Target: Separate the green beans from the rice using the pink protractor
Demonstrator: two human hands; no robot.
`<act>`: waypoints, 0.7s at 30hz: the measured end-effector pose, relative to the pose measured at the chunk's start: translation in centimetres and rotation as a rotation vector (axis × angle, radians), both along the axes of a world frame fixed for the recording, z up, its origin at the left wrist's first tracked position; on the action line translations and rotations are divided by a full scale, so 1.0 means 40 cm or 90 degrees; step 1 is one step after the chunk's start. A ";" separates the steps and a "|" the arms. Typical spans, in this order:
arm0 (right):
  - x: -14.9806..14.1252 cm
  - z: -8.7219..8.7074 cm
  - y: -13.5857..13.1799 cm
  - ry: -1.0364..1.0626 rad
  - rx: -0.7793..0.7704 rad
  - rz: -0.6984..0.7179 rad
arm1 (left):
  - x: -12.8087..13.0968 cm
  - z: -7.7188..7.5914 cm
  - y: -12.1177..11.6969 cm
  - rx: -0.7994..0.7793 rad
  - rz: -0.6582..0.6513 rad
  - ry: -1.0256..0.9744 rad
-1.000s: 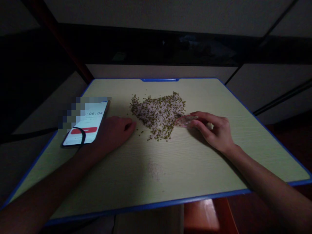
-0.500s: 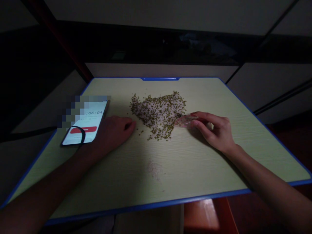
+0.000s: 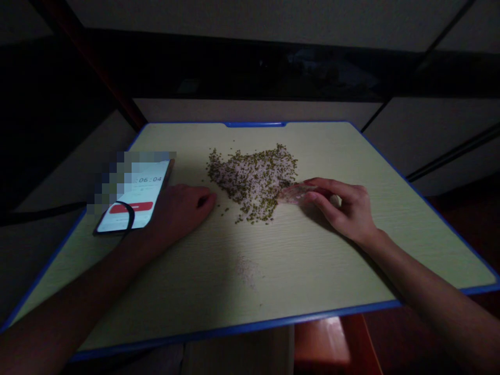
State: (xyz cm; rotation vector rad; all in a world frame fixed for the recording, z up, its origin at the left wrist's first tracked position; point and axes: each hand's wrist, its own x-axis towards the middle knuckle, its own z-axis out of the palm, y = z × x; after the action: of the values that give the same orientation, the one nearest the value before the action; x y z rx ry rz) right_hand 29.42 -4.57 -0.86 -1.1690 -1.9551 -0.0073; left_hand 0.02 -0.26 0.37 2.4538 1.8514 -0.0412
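A heap of mixed green beans and pale rice grains (image 3: 253,174) lies in the middle of a light wooden tabletop with a blue edge (image 3: 312,260). My right hand (image 3: 344,208) rests right of the heap, its fingers pinching a small clear plastic piece (image 3: 291,194) whose tip touches the heap's right edge. My left hand (image 3: 182,208) lies palm down to the left of the heap, fingers loosely curled, holding nothing. A small patch of pale grains (image 3: 246,268) sits alone nearer to me.
A lit phone (image 3: 135,200) showing a timer and a red button lies at the table's left, with a dark loop across its lower corner. The room around is dark. A reddish-brown seat (image 3: 324,346) shows below the table's near edge.
Both hands stay almost where they were; the view has shifted slightly. The heap looks the same.
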 end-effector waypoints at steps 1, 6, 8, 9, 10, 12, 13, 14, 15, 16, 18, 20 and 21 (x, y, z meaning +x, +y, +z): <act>0.000 0.000 -0.001 0.003 -0.002 -0.002 | 0.001 0.000 0.000 -0.001 0.003 0.001; 0.002 -0.003 -0.005 0.019 0.019 -0.008 | 0.002 -0.001 0.001 0.008 -0.008 -0.014; 0.003 -0.004 -0.005 0.020 0.023 -0.004 | 0.000 0.000 0.002 0.003 -0.004 -0.008; 0.003 -0.004 -0.005 0.017 0.022 -0.001 | 0.000 0.000 0.002 0.001 -0.003 -0.009; 0.003 -0.004 -0.005 0.015 0.019 0.001 | -0.001 0.001 0.002 -0.002 -0.004 -0.016; 0.004 -0.003 -0.004 0.013 0.014 0.006 | -0.001 0.004 0.001 -0.003 -0.005 -0.025; 0.004 -0.003 -0.004 0.013 0.012 0.007 | 0.000 0.006 0.000 -0.003 -0.005 -0.024; 0.004 -0.003 -0.005 0.015 0.011 0.009 | 0.000 0.008 -0.002 -0.002 -0.003 -0.021; 0.005 -0.002 -0.005 0.017 0.010 0.011 | 0.002 0.011 -0.004 -0.001 -0.002 -0.021; 0.005 -0.002 -0.006 0.019 0.008 0.013 | 0.003 0.013 -0.006 -0.002 -0.005 -0.025; 0.005 -0.002 -0.008 0.026 0.000 0.012 | 0.007 0.019 -0.009 -0.013 -0.010 -0.030; 0.006 -0.003 -0.009 0.031 -0.011 0.004 | 0.009 0.022 -0.011 -0.025 -0.006 -0.022; 0.006 -0.003 -0.009 0.033 -0.017 -0.002 | 0.010 0.023 -0.012 -0.028 -0.004 -0.019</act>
State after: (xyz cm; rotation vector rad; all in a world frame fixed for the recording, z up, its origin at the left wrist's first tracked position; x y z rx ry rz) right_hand 29.66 -4.94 -0.98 -1.1775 -1.9135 0.0473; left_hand 0.40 -0.73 1.28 2.4180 1.8106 -0.0442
